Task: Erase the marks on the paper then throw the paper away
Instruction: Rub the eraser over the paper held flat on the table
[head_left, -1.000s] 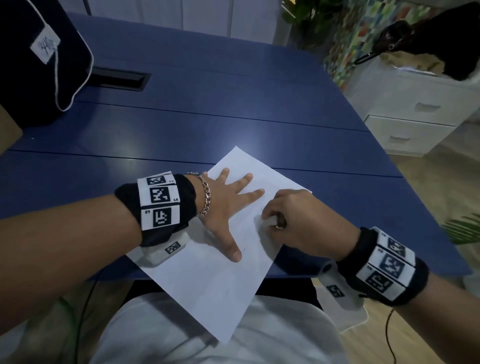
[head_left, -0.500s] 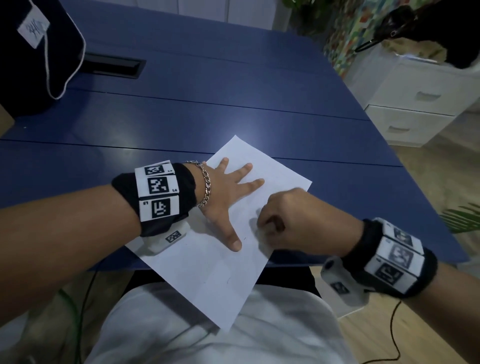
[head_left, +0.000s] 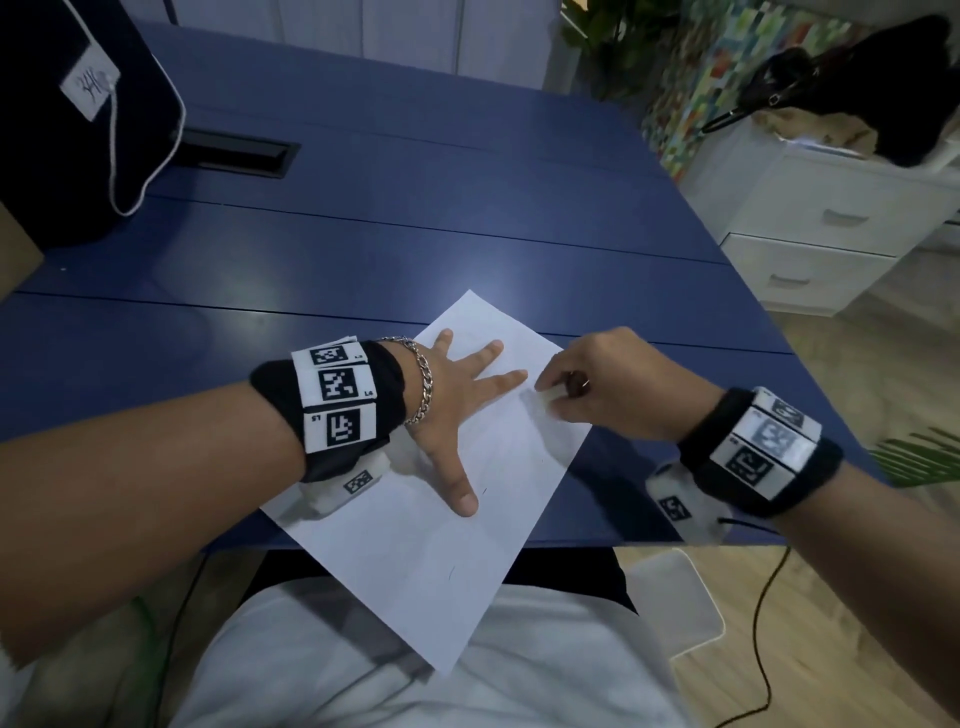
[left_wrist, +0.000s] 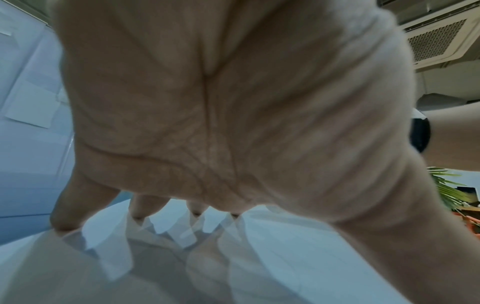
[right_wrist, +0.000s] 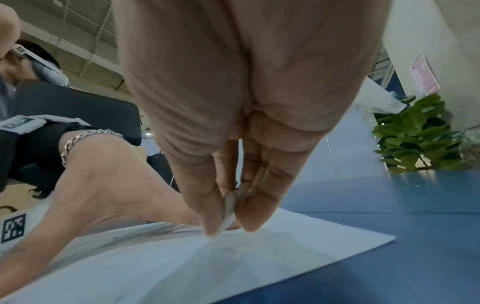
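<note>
A white sheet of paper (head_left: 415, 525) lies slanted on the blue table (head_left: 415, 223), its near corner hanging over the front edge above my lap. Faint short pencil marks (head_left: 451, 571) show on its lower half. My left hand (head_left: 462, 395) lies flat with spread fingers, pressing the sheet down; the left wrist view shows its fingertips (left_wrist: 64, 224) on the paper (left_wrist: 285, 257). My right hand (head_left: 550, 392) pinches a small white eraser (head_left: 549, 399) at the sheet's right edge. In the right wrist view the eraser (right_wrist: 230, 209) sits between thumb and fingers, touching the paper (right_wrist: 233, 267).
A dark bag (head_left: 78, 114) with a white cord stands at the table's back left, beside a black cable slot (head_left: 234, 153). A white drawer unit (head_left: 831, 228) with dark bags on top stands to the right. A cable (head_left: 763, 623) trails on the floor.
My right hand has shifted to the right and slightly away along the sheet's edge with the eraser. The left hand has stayed flat on the paper.
</note>
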